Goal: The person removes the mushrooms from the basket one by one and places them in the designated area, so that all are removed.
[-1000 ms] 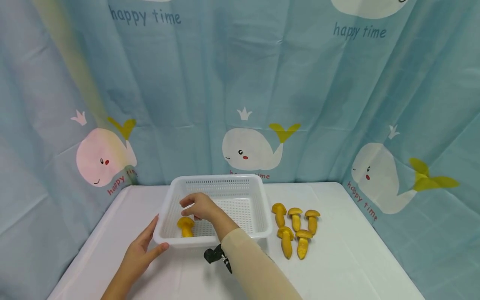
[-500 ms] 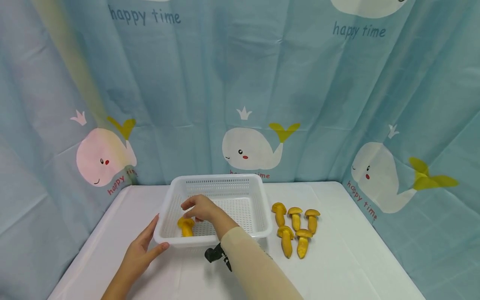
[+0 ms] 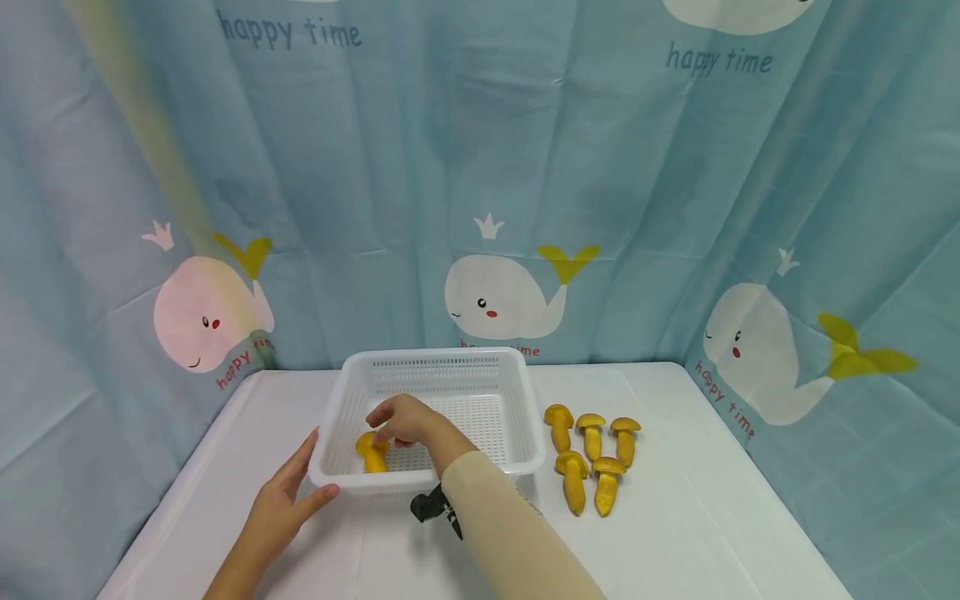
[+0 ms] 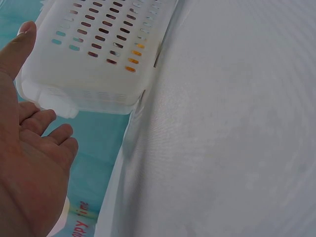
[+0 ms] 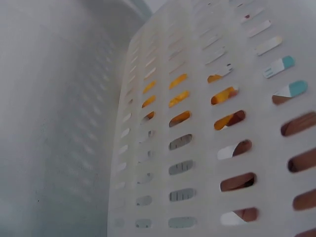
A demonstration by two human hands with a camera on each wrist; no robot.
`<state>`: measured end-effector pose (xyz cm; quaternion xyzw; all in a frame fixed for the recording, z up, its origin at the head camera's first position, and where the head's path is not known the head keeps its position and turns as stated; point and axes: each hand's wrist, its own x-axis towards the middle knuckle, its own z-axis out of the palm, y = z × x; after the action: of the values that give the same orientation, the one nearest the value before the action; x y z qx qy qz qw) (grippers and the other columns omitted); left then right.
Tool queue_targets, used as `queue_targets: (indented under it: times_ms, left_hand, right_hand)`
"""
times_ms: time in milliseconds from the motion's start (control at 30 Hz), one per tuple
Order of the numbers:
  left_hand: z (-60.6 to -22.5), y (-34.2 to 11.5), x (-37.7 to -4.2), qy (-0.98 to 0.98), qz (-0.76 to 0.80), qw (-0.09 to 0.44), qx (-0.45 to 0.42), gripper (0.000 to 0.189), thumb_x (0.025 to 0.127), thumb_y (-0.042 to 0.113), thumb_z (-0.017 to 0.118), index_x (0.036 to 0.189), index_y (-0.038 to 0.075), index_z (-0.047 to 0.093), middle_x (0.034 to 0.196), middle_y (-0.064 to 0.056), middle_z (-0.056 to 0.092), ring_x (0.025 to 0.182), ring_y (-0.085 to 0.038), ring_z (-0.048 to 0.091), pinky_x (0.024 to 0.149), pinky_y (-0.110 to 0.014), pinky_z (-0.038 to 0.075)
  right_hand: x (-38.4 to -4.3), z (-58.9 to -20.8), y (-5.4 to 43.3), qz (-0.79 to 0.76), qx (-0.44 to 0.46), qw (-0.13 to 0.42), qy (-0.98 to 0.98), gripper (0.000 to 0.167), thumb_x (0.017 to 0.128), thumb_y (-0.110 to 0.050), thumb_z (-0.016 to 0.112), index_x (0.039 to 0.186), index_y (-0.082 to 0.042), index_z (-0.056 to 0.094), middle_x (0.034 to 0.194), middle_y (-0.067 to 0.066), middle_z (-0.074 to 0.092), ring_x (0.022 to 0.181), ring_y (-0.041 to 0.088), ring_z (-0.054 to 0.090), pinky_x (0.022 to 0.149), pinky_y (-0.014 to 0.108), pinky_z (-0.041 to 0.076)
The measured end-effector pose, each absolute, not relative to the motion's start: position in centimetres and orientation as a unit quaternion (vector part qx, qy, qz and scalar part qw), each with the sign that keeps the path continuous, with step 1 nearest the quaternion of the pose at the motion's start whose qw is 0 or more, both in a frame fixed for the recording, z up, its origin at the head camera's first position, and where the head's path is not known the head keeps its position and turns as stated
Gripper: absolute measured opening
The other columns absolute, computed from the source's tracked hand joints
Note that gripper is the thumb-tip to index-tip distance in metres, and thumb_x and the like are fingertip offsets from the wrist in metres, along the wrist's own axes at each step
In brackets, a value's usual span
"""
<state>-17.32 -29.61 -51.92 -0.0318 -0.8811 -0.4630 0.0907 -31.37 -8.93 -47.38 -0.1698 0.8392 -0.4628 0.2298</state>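
A white perforated plastic basket (image 3: 435,482) stands on the table, with one yellow mushroom (image 3: 370,458) lying in its front left corner. My right hand (image 3: 408,421) reaches over the front rim into the basket. Its bent index fingertip rests at the mushroom's cap; the rest of its grasp is hidden. My left hand (image 3: 277,512) touches the basket's front left corner, fingers along the left wall and thumb at the front rim. In the right wrist view, yellow parts of the mushroom (image 5: 178,98) and reddish-brown patches show through the slots of the basket wall.
Several more yellow mushrooms (image 3: 573,487) lie in two rows on the white table (image 3: 712,500), just right of the basket. A light blue curtain (image 3: 390,200) with whale prints hangs behind the table and on both sides.
My right hand has lowered slightly and moved a little right, bringing its index finger onto the mushroom's cap. The mushroom has shifted slightly. My left hand and the basket stay put.
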Motion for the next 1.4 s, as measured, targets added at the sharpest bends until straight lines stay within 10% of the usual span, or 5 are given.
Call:
queue_targets:
  times_ms: [233,733,967,1200,1400]
  left_hand:
    - [-51.86,-29.5,-17.44,-0.882,-0.463,0.084,-0.03,0.089,0.093,0.032,0.077,0.164,0.032,0.022,0.168,-0.001,0.025,0.152,-0.034,0.026,0.11,-0.017,0.029]
    - [-52.35,-29.84,-17.61,-0.882,-0.461,0.093,-0.033,0.09,0.093,0.034,0.077,0.164,0.032,0.022,0.168,0.0,0.025,0.152,-0.011,0.023,0.1,0.0,0.022]
    - [-52.23,-29.85,-17.61,-0.879,-0.468,0.09,-0.035,0.09,0.093,0.033,0.077,0.164,0.032,0.022,0.168,0.0,0.025,0.153,-0.032,0.025,0.1,0.0,0.021]
    - [-52.32,-29.81,-17.55,-0.877,-0.47,0.092,-0.038,0.089,0.094,0.031,0.077,0.164,0.032,0.022,0.168,0.0,0.025,0.14,0.018,0.017,0.106,-0.004,0.024]
    - [-52.39,-29.89,-17.54,-0.873,-0.476,0.095,-0.044,0.088,0.094,0.028,0.077,0.164,0.032,0.023,0.168,0.0,0.026,0.142,0.017,0.018,0.1,0.001,0.023]
  right_hand:
    - [-31.24,-47.17,-8.55,-0.446,-0.173,0.247,0.842,0.03,0.091,-0.01,0.077,0.121,-0.008,0.075,0.095,-0.005,0.073,0.055,0.016,0.043,0.05,0.024,0.04]
    - [-31.6,-47.67,-8.67,-0.443,-0.17,0.257,0.842,0.025,0.088,-0.007,0.079,0.112,-0.014,0.079,0.091,-0.005,0.072,0.051,0.016,0.041,0.047,0.023,0.038]
    - [-31.74,-47.94,-8.74,-0.445,-0.171,0.255,0.841,0.021,0.085,-0.005,0.081,0.103,-0.015,0.08,0.086,-0.004,0.073,0.05,0.015,0.04,0.045,0.022,0.037]
    - [-31.76,-47.85,-8.84,-0.451,-0.161,0.252,0.841,0.018,0.083,-0.002,0.082,0.095,-0.015,0.08,0.083,-0.003,0.074,0.05,0.014,0.039,0.045,0.022,0.037]
    - [-31.57,-47.44,-8.93,-0.455,-0.157,0.247,0.841,0.016,0.083,-0.002,0.082,0.095,-0.013,0.08,0.082,-0.003,0.074,0.052,0.014,0.041,0.046,0.022,0.036]
